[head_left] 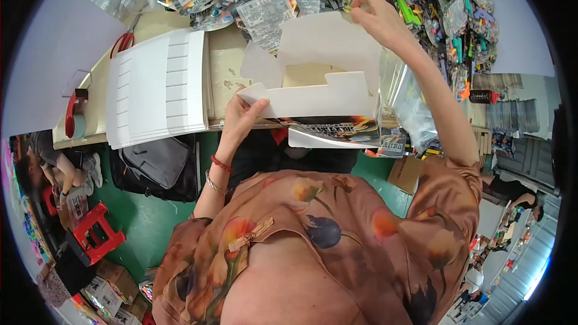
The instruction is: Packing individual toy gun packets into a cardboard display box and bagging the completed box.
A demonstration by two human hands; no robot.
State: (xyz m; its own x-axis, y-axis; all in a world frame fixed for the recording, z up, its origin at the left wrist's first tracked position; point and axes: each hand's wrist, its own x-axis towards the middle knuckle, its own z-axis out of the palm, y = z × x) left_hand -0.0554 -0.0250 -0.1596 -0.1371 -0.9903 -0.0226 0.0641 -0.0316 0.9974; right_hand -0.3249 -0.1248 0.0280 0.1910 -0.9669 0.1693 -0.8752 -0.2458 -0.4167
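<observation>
An open cardboard display box (319, 102), white inside with a dark, colourful printed front, stands at the table's near edge with its flaps up. My left hand (242, 114) is closed on its left flap, thumb on the inner face. My right hand (380, 17) reaches over the box's far right corner, beside the heap of blister packs (265, 15). Its fingers are bent and apart, and nothing shows between them. The packs are mostly clear and silver with dark printed cards; some hold bright green and purple pieces.
White die-cut card sheets (158, 87) lie stacked on the left, beside red-handled scissors (124, 42) and a red tape dispenser (75, 114). Clear plastic bags (415, 102) lie right of the box. On the green floor are a black backpack (158, 165) and a red stool (99, 235).
</observation>
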